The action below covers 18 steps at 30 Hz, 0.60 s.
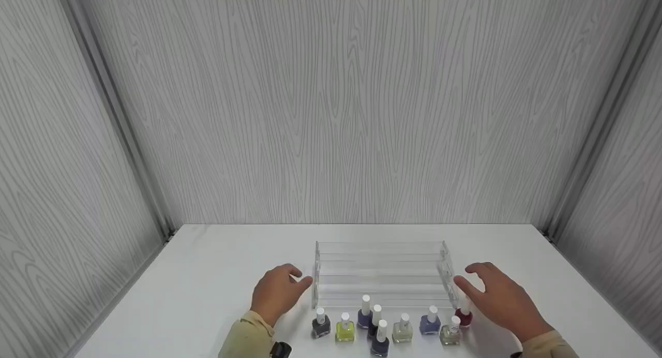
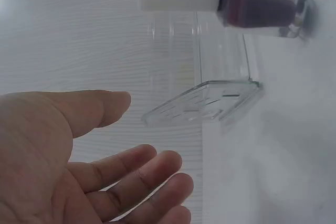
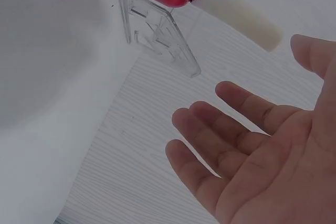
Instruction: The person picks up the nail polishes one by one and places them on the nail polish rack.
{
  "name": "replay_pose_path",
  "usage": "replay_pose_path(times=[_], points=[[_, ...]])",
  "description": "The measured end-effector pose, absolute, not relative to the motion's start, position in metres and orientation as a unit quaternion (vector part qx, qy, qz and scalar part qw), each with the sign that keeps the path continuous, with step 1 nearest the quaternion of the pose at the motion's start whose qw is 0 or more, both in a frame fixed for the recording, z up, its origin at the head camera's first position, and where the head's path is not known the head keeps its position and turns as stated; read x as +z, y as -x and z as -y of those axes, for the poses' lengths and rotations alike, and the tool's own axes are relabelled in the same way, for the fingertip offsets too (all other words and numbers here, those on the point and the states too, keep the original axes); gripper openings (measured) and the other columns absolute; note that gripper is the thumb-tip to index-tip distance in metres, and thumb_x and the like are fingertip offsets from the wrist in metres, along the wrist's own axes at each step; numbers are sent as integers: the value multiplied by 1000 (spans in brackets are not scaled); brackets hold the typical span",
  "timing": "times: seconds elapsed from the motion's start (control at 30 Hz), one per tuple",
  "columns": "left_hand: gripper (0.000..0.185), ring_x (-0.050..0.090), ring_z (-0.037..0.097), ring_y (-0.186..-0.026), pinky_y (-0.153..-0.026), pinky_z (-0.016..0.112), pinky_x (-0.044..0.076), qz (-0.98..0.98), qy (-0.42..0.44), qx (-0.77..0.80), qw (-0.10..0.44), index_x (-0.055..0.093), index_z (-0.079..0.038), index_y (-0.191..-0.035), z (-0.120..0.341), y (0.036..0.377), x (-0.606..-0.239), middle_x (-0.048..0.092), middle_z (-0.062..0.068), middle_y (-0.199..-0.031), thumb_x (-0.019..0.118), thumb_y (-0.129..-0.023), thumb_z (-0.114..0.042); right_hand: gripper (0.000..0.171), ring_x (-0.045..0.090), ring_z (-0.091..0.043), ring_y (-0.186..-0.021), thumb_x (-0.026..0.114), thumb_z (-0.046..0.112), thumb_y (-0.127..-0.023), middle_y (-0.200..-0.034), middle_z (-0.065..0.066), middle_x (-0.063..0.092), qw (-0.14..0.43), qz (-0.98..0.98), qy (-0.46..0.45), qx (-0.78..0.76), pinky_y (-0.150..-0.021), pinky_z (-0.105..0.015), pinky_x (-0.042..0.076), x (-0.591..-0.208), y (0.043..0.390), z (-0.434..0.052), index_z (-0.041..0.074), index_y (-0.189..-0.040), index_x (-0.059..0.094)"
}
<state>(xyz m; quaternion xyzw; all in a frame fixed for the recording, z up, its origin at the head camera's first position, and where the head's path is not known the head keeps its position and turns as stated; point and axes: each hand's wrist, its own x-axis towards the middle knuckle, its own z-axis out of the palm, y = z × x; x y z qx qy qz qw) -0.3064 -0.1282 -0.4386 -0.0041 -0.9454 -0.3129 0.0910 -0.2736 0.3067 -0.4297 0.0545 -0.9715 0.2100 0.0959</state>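
Note:
A clear acrylic tiered rack [image 1: 382,279] stands on the white table, with several nail polish bottles in front of it. My left hand [image 1: 279,289] is just beside the rack's left end, fingers relaxed and holding nothing. In the left wrist view, a dark purple nail polish bottle [image 2: 260,2] shows near the rack's side panel [image 2: 210,100]. My right hand [image 1: 499,298] hovers by the rack's right end, nearest the red nail polish bottle [image 1: 464,316], its fingers loosely spread and apart from it. The red bottle's pale cap [image 3: 239,14] points toward my right thumb.
Along the rack's front are a grey bottle [image 1: 321,325], a yellow one [image 1: 345,330], a navy one [image 1: 380,344], a clear one [image 1: 402,331], a blue one [image 1: 430,324] and a pale glittery one [image 1: 450,335]. Wood-grain panels [image 1: 331,115] enclose the table's back and sides.

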Motion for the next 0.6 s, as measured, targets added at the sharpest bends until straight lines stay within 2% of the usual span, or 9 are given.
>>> replay_pose_path(times=[0.13, 0.33, 0.47, 0.6], points=[[28, 64, 16, -78, -72, 41, 54, 941, 14, -330, 71, 75, -11, -103, 128, 311, -450, 70, -1, -89, 76, -92, -37, 68, 65, -34, -109, 50, 65, -101, -139, -17, 59, 92, 972, -52, 211, -91, -59, 51, -429, 274, -306, 6, -133, 61], [19, 60, 15, -77, -72, 40, 52, 940, 11, -337, 44, 76, -15, -96, 127, 315, -461, 66, -3, -84, 78, -91, -33, 68, 64, -32, -112, 50, 69, -99, -130, -10, 65, 78, 973, -55, 212, -88, -58, 52, -426, 272, -306, 10, -130, 64], [19, 61, 15, -80, -74, 40, 52, 940, 12, -337, 44, 77, -15, -96, 125, 315, -464, 67, -3, -85, 79, -90, -32, 58, 66, -24, -102, 49, 69, -99, -112, -1, 69, 68, 974, -62, 209, -81, -51, 54, -424, 273, -305, 17, -113, 70], [16, 63, 15, -81, -74, 41, 52, 938, 23, -341, 57, 78, -16, -96, 124, 316, -464, 69, -4, -86, 80, -89, -30, 43, 57, -15, -85, 52, 62, -101, -93, 6, 64, 64, 972, -73, 215, -70, -39, 48, -421, 273, -305, 21, -98, 68]])
